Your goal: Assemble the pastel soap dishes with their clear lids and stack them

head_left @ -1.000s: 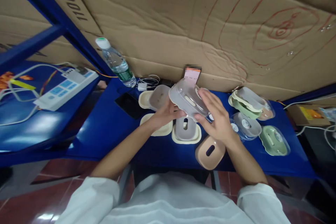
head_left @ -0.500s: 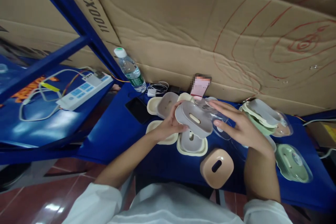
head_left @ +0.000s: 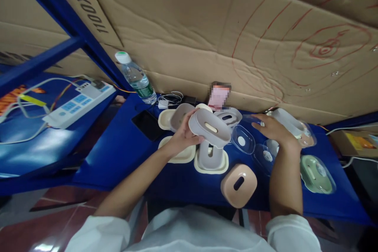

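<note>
My left hand (head_left: 186, 130) grips the left end of a grey plastic soap dish (head_left: 208, 129), raised and tilted, with a cream piece showing in its slot. Over to the right, my right hand (head_left: 273, 129) has its fingers at a clear plastic lid (head_left: 251, 118), partly hidden by the hand. Two more clear items, a lid (head_left: 242, 140) and another (head_left: 262, 157), lie below it. Under the held dish, a grey slotted tray (head_left: 210, 158) sits in a cream dish (head_left: 225, 165). A peach slotted piece (head_left: 246, 183) lies nearer me.
More dishes, a mauve one (head_left: 180, 116) and a green one (head_left: 314, 175), lie left and right. A water bottle (head_left: 138, 80), black phone (head_left: 145, 125), coiled cable (head_left: 173, 97) and pink-screened phone (head_left: 218, 96) line the back. Cardboard (head_left: 183, 39) walls the rear; a power strip (head_left: 79, 106) is left.
My right hand has moved away from the grey soap dish to the right with the clear lid. The left hand still holds the dish. The view has shifted slightly.
</note>
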`<state>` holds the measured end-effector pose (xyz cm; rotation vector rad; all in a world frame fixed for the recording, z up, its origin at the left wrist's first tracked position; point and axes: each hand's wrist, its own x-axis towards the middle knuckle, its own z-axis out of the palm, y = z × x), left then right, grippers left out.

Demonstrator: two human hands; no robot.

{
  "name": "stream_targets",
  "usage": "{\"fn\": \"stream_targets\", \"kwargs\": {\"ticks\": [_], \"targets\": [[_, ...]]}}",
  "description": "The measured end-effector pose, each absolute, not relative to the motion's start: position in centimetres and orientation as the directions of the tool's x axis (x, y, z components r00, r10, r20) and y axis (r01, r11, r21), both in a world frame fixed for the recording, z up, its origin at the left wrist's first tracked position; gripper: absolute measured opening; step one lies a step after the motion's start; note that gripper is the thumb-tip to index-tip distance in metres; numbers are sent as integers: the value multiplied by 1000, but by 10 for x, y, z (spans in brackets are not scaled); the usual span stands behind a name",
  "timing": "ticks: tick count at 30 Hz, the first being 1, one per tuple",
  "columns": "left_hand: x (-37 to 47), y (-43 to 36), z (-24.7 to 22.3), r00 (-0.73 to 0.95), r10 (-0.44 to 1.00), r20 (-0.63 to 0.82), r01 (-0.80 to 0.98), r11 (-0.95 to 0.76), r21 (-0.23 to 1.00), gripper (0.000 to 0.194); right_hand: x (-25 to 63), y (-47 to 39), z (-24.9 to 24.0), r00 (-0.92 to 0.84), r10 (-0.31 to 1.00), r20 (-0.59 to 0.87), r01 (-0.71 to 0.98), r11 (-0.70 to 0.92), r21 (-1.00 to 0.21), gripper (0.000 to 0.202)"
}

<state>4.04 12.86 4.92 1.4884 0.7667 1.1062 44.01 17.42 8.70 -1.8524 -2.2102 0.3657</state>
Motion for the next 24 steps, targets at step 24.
{"fn": "stream_targets", "kwargs": {"ticks": [24], "targets": [[58,100,48,417,843,341,4,-377,926,101,352,115,156,-351,890,291,807,445,-388,41]]}}
